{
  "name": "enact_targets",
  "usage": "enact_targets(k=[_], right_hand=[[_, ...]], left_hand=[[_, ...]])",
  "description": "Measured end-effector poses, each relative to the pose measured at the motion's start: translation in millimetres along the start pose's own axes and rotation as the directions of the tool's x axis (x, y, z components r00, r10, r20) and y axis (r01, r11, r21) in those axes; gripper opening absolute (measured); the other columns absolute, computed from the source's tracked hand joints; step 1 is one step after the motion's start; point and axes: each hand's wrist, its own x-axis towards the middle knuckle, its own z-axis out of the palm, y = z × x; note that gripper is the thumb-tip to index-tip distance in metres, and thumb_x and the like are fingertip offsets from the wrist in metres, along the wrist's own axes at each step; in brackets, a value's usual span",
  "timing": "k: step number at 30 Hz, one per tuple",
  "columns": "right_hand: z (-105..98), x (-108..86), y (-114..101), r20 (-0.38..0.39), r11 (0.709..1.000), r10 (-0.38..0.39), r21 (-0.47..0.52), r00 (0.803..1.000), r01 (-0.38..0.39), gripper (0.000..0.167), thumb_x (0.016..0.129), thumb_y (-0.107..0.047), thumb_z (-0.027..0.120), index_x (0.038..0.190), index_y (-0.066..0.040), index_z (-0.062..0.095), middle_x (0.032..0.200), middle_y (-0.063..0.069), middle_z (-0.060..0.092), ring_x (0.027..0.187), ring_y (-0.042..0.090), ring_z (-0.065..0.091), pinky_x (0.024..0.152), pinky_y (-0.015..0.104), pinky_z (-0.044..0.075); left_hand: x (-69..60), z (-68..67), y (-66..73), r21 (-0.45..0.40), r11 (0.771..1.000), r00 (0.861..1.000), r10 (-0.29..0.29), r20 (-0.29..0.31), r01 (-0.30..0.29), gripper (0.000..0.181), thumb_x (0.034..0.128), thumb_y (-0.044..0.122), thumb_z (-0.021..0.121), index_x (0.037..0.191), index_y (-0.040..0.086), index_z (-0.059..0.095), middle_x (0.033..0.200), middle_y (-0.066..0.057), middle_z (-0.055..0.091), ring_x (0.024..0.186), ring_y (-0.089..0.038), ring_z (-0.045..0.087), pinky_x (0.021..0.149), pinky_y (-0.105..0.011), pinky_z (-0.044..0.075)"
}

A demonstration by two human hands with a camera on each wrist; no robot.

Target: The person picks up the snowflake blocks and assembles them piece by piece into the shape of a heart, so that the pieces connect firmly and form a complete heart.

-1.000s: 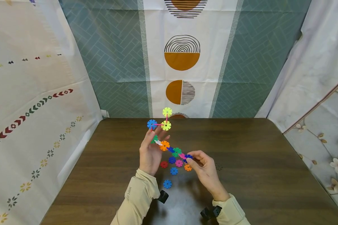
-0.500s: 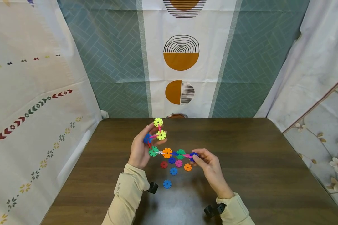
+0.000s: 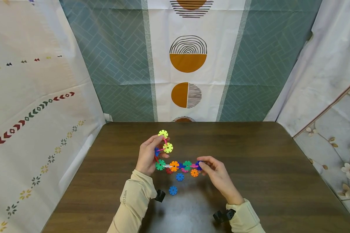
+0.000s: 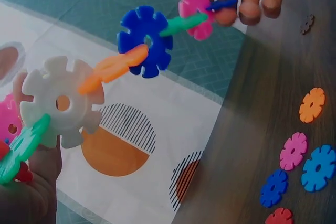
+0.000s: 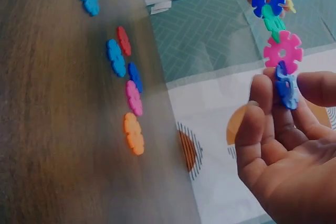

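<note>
A chain of notched plastic snowflake discs hangs between my two hands above the table. My left hand holds its left end, the thumb at the upper yellow disc; a second yellow disc shows beside the fingers. From there the chain runs through a green disc, a white disc, an orange disc and a pink disc. My right hand pinches the dark blue disc at the right end between thumb and fingers. The left fingers are mostly hidden in the left wrist view.
Loose discs lie on the brown table below the chain: an orange disc, two light blue discs, the nearer light blue disc closest to me, plus red, pink and dark blue ones. A patterned curtain hangs behind the table.
My left hand has shifted left and turned, its thumb coming to the upper yellow disc. The chain has come lower and now stretches nearly level. My right hand has moved slightly right, still pinching the blue disc.
</note>
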Motion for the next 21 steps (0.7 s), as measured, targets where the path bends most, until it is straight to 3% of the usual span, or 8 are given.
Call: enact_targets(k=[4, 10, 14, 17, 21], right_hand=[[2, 0.8, 4, 0.044, 1.000, 0.019, -0.023, 0.999, -0.018, 0.025, 0.099, -0.020, 0.057, 0.121, -0.009, 0.063, 0.102, 0.012, 0.064, 0.084, 0.030, 0.061, 0.077, 0.035, 0.054], [1, 4.0, 10, 0.111, 0.999, 0.032, -0.028, 0.993, -0.029, 0.030, 0.101, -0.027, 0.053, 0.122, -0.007, 0.061, 0.104, 0.011, 0.068, 0.091, 0.025, 0.064, 0.084, 0.042, 0.054], [-1, 11.5, 16, 0.100, 0.988, 0.061, -0.146, 0.993, -0.046, 0.028, 0.099, -0.022, 0.056, 0.119, -0.004, 0.062, 0.099, 0.009, 0.067, 0.087, 0.024, 0.065, 0.079, 0.036, 0.055], [-1, 19.3, 19, 0.092, 0.950, 0.077, -0.308, 0.993, -0.045, 0.027, 0.096, -0.014, 0.061, 0.119, -0.002, 0.062, 0.094, 0.005, 0.065, 0.080, 0.023, 0.062, 0.072, 0.032, 0.054], [3, 28.5, 23, 0.113, 0.868, 0.121, -0.494, 0.986, -0.050, 0.031, 0.091, -0.012, 0.068, 0.120, -0.002, 0.062, 0.089, 0.002, 0.058, 0.070, 0.019, 0.054, 0.064, 0.031, 0.048]], left_hand=[[-0.4, 0.2, 2.1, -0.005, 1.000, 1.000, 0.007, -0.024, -0.007, 0.031, 0.0914, 0.023, 0.069, 0.108, -0.002, 0.064, 0.107, -0.021, 0.067, 0.062, -0.020, 0.063, 0.045, -0.027, 0.053], [-2.0, -1.4, 6.5, -0.027, 1.000, 1.000, 0.012, -0.026, -0.013, 0.037, 0.0929, 0.026, 0.067, 0.115, -0.003, 0.061, 0.106, -0.016, 0.068, 0.059, -0.017, 0.058, 0.043, -0.023, 0.049], [-3.5, -1.9, 8.6, -0.041, 0.999, 1.000, 0.016, -0.017, -0.016, 0.037, 0.0947, 0.025, 0.064, 0.116, -0.004, 0.059, 0.103, -0.013, 0.069, 0.057, -0.016, 0.056, 0.043, -0.021, 0.048], [-4.5, -2.1, 8.8, -0.056, 0.998, 1.000, 0.009, -0.007, -0.009, 0.034, 0.0947, 0.025, 0.065, 0.114, -0.003, 0.060, 0.105, -0.014, 0.068, 0.056, -0.016, 0.056, 0.043, -0.021, 0.048], [-5.7, -1.7, 7.7, -0.069, 0.998, 1.000, -0.003, 0.000, 0.003, 0.029, 0.0935, 0.024, 0.066, 0.109, 0.001, 0.063, 0.105, -0.016, 0.068, 0.053, -0.016, 0.056, 0.043, -0.021, 0.048]])
